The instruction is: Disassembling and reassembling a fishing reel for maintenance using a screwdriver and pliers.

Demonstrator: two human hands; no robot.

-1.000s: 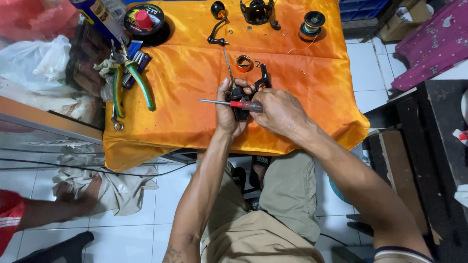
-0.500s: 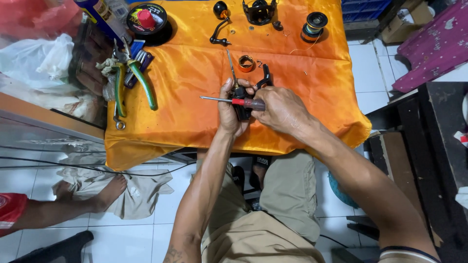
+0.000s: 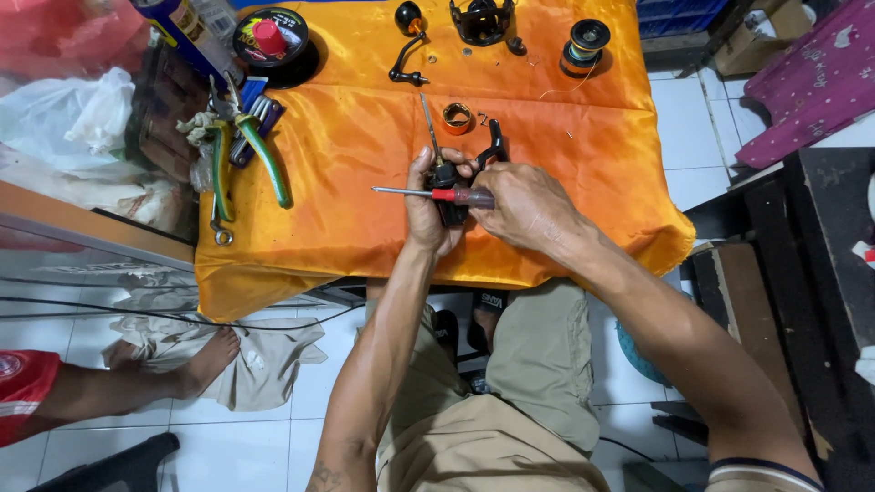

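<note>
Over an orange cloth (image 3: pixel 346 182) covering a small table, my left hand (image 3: pixel 428 205) grips a small black reel body (image 3: pixel 448 211) with a thin shaft sticking up from it. My right hand (image 3: pixel 524 205) holds a red-handled screwdriver (image 3: pixel 433 193) lying level, its metal tip pointing left. A black bent part (image 3: pixel 495 146) shows just above my right hand. An orange ring (image 3: pixel 457 117) lies on the cloth a little beyond both hands.
Green-handled pliers (image 3: pixel 246 150), a wrench (image 3: pixel 219 228) and blue hex keys lie at the cloth's left. A black crank handle (image 3: pixel 407 46), a black rotor (image 3: pixel 481 20), a spool (image 3: pixel 583 44) and a round tin (image 3: pixel 271 41) sit at the far edge. Another person's foot (image 3: pixel 205 360) rests on a floor rag.
Both hands stay at the same spot on the reel body with the screwdriver. The other person's leg and foot at lower left have shifted to the right onto the rag.
</note>
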